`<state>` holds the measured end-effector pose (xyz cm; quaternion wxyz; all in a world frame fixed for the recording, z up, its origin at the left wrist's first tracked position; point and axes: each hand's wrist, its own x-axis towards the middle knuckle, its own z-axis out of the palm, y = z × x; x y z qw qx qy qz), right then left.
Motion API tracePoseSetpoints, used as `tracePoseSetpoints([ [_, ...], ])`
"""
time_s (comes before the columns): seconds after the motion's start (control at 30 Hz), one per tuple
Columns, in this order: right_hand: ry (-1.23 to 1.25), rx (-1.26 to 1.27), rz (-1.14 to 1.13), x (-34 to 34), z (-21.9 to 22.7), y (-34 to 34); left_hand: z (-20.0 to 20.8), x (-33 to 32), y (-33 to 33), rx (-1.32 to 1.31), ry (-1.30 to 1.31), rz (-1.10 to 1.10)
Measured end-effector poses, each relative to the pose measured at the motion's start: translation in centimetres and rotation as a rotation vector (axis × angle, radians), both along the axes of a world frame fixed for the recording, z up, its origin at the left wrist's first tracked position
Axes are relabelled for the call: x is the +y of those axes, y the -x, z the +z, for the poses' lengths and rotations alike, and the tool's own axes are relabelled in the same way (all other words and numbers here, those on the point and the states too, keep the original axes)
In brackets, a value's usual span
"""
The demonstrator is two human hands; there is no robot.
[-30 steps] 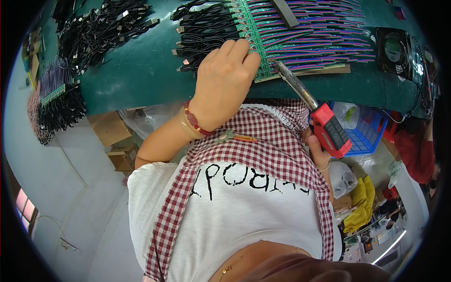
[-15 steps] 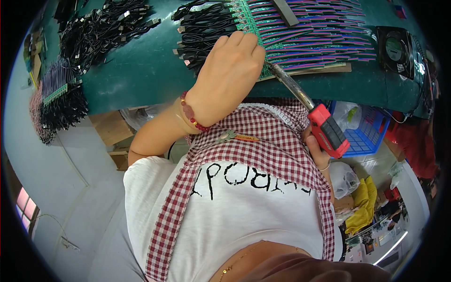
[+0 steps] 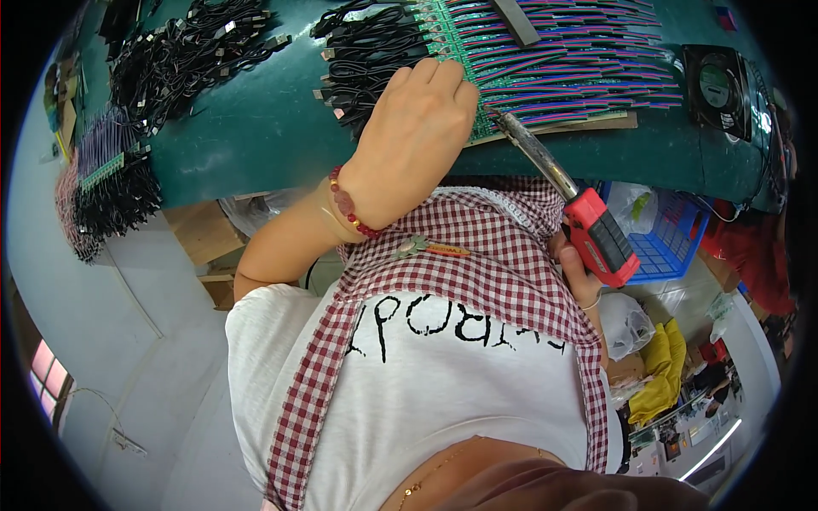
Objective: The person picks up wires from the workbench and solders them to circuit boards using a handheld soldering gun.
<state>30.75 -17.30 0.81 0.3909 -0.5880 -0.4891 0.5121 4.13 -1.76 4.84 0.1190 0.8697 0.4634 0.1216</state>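
Observation:
My left hand [image 3: 419,123] is closed over the near end of a row of green circuit boards [image 3: 456,43], its fingertips and whatever they pinch out of sight. Black cables with metal plugs [image 3: 375,68] run off the boards' left side, and thin multicoloured wires [image 3: 562,64] fan out to the right. In my right hand [image 3: 579,277] is a soldering iron [image 3: 601,234] with a red and black handle. Its darkened metal barrel slants up and left, the tip at the near boards just right of my left hand; contact cannot be made out.
A dark grey bar [image 3: 516,23] lies across the wires. On the green table's right stands a black fan [image 3: 717,94]. Piled black cables [image 3: 187,64] are at the left, and a wired board bundle [image 3: 111,179] hangs at the left edge. A blue basket [image 3: 669,238] sits below the table.
The soldering iron has shifted slightly to the right, its tip drawing a little away from my left hand's fingers. My left hand has hardly moved.

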Motion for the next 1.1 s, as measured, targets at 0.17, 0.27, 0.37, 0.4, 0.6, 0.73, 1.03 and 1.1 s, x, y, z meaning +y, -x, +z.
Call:
tracePoseSetpoints([
  [0.17,0.068,0.181,-0.091,0.2,0.6,0.4,-0.1,0.1,0.1,-0.004,0.006,0.021],
  [0.27,0.003,0.326,-0.102,1.9,1.5,1.5,-0.2,-0.3,0.2,-0.012,-0.021,0.045],
  [0.37,-0.056,0.323,-0.097,3.2,1.7,2.2,0.4,-1.0,0.6,0.011,-0.007,0.097],
  [0.4,-0.083,0.326,-0.123,3.2,1.8,2.0,0.9,-1.4,0.7,-0.042,-0.020,0.087],
  [0.6,-0.195,0.382,-0.218,4.1,1.8,2.1,0.7,5.1,12.3,0.186,-0.401,0.482],
  [0.73,-0.200,0.398,-0.180,4.8,2.1,2.2,-1.2,6.0,17.8,0.440,-0.463,0.491],
  [1.03,-0.238,0.389,-0.189,5.5,2.1,2.8,0.0,1.1,15.8,0.022,0.095,0.518],
  [1.1,-0.255,0.388,-0.186,5.9,2.2,2.9,-1.0,0.7,16.4,0.030,-0.012,0.502],
])
